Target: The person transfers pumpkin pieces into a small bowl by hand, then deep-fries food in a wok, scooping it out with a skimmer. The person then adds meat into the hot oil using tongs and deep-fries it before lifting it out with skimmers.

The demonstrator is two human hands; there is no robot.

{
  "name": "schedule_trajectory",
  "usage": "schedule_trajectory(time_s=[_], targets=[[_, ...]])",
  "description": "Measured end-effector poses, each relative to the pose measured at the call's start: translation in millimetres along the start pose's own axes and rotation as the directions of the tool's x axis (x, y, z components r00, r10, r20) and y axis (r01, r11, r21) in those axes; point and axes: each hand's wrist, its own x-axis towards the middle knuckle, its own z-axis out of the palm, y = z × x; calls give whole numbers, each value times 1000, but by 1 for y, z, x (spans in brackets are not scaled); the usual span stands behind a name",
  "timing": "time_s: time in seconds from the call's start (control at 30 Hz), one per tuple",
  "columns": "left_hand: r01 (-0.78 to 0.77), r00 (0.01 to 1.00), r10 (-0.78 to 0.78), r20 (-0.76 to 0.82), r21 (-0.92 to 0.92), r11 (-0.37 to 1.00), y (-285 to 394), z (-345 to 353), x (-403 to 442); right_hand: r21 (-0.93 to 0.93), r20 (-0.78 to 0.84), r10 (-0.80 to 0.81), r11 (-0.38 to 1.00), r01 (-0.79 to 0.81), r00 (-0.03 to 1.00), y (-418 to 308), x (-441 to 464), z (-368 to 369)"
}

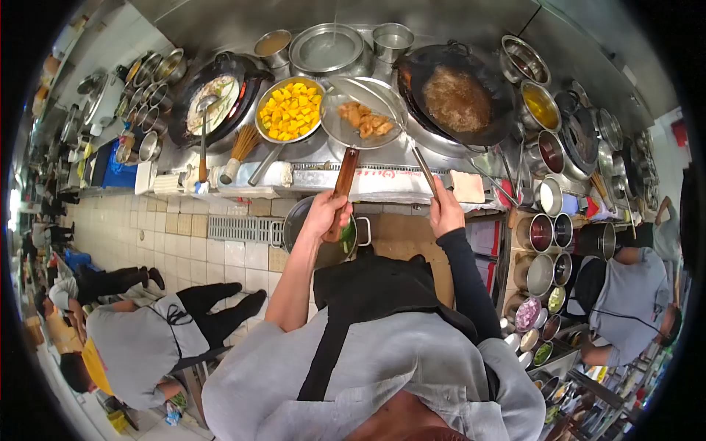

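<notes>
My left hand (329, 214) is wrapped round the wooden handle of a round strainer (337, 131), which holds browned food pieces (365, 120). My right hand (446, 209) grips the handle of a metal utensil (423, 167); its far end lies by the strainer's right edge. Left of the strainer sits a pan of yellow chunks (292, 110). On the right burner a dark wok (498, 103) contains bubbling brown liquid (457, 98). A ladle (204, 125) rests in the left wok (185, 122), over pale contents.
Flames show beside the left wok. A bamboo brush (241, 151) lies near the counter's front edge. Metal bowls and containers (541, 231) line the right side. Below stands a large pot (298, 217). Co-workers are at the lower left (140, 345) and right (625, 309).
</notes>
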Motion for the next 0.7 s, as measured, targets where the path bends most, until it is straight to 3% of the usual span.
schedule_trajectory(time_s=[0.1, 0.2, 0.27, 0.3, 0.33, 0.37, 0.43, 0.57, 0.7], targets=[[-35, 999, 39, -35, 100, 994, 12, 13, -31, 109, -185, -33, 993, 54, 982, -24, 0, -21], [-115, 993, 117, -23, 83, 990, 39, 40, -60, 138, -318, -47, 986, 95, 947, -21, 10, -28], [-116, 993, 115, 19, 55, 992, 47, 44, -64, 406, -242, 125, 914, -17, 962, 6, 4, -5], [-110, 993, 108, 38, 38, 993, 47, 45, -66, 651, -56, 301, 734, -194, 952, 8, -2, 5], [-83, 995, 83, 61, 11, 996, 43, 43, -65, 805, 169, 408, 468, -365, 897, 12, -8, 11], [-58, 996, 57, 67, 12, 998, 35, 37, -63, 824, 364, 425, 269, -500, 829, 17, -14, 17], [4, 997, -6, 78, 24, 1000, 16, 22, -59, 815, 572, 299, -100, -571, 764, 23, -26, 45], [54, 998, -55, 10, 78, 995, -6, 0, -50, 661, 733, 173, -410, -628, 658, 27, -49, 86], [80, 997, -80, -12, 69, 994, -11, -1, -40, 616, 738, 118, -521, -591, 665, 20, -59, 106]])
